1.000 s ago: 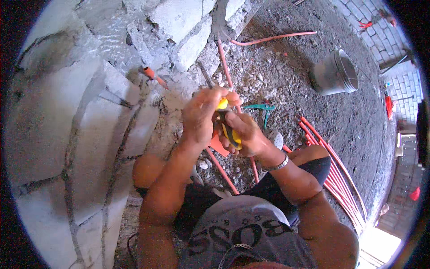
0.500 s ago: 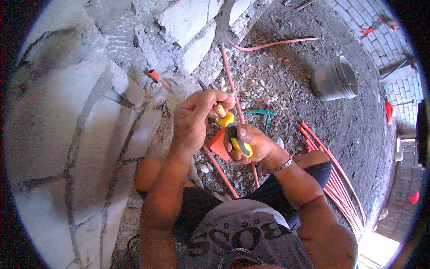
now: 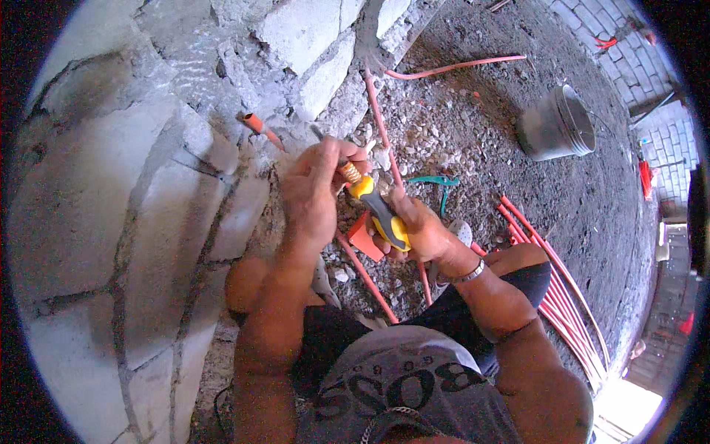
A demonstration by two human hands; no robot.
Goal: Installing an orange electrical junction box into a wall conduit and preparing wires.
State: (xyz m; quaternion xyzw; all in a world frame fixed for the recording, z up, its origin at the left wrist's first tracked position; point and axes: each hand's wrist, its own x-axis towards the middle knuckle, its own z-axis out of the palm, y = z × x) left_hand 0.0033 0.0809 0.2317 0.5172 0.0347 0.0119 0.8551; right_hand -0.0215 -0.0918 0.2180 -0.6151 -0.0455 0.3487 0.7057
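A screwdriver-like hand tool [image 3: 381, 211] with a yellow and grey handle lies slantwise between my hands. Behind my left hand's fingers a brass-coloured ribbed or coiled part [image 3: 350, 173] leads to its shaft, and a dark tip sticks out beyond them. My left hand [image 3: 314, 189] is closed round that shaft. Around the lower end of the handle my right hand [image 3: 425, 226] is closed, its thumb lying along the side. Under the handle shows an orange box-like piece [image 3: 365, 237], partly hidden. A green plier-like cutter [image 3: 442, 182] lies on the gravel just past my right hand.
An orange pipe [image 3: 376, 111] runs up the gravel to the wall, another stub [image 3: 254, 122] sticks out of the block wall [image 3: 170, 244] on my left. Several orange pipes [image 3: 551, 288] lie by my right knee. A grey bucket [image 3: 543, 126] lies tipped at the far right.
Both hands have shifted slightly left with the tool. My right thumb has moved off the front of the handle, so more of its grey part shows.
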